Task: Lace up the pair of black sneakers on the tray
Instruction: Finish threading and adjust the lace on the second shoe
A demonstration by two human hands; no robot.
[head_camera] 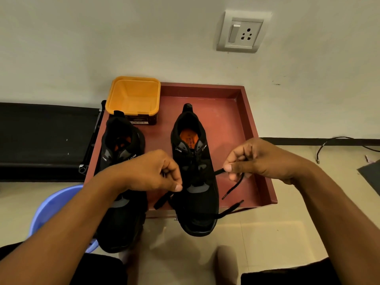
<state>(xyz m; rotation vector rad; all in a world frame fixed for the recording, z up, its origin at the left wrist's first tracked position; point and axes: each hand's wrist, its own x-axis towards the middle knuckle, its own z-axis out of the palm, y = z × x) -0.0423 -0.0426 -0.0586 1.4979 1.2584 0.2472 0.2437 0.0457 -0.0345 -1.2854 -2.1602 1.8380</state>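
Two black sneakers with orange insoles stand on a dark red tray, toes over its near edge. The right sneaker has a black lace running through its eyelets; loose ends trail over the tray and the toe. My left hand pinches the lace on the left side of this shoe. My right hand pinches the other stretch of lace to the right and holds it taut. My left forearm partly hides the left sneaker.
An empty orange tub sits at the tray's far left corner. A blue plastic basin lies on the floor at the left. A black bench stands left of the tray, a cable lies right, and a wall socket is above.
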